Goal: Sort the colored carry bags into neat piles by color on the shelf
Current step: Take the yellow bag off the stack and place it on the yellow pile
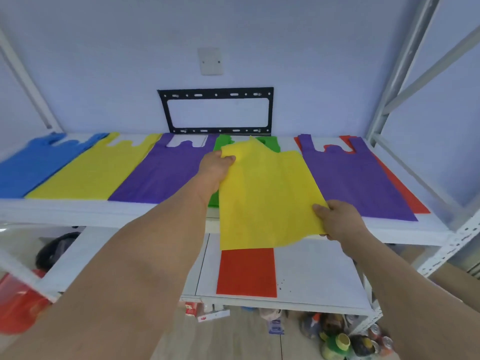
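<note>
White shelf (298, 276); both hands pinching yellow bag (265, 198).

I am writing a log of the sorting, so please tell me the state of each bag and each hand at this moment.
held yellow bag: lifted, gripped by both hands
left hand: grips its top corner
right hand: grips its lower edge
blue bag: flat on shelf
yellow pile: flat
left purple bag: flat
green bag: mostly hidden
right purple bag: lies on a red bag
</note>
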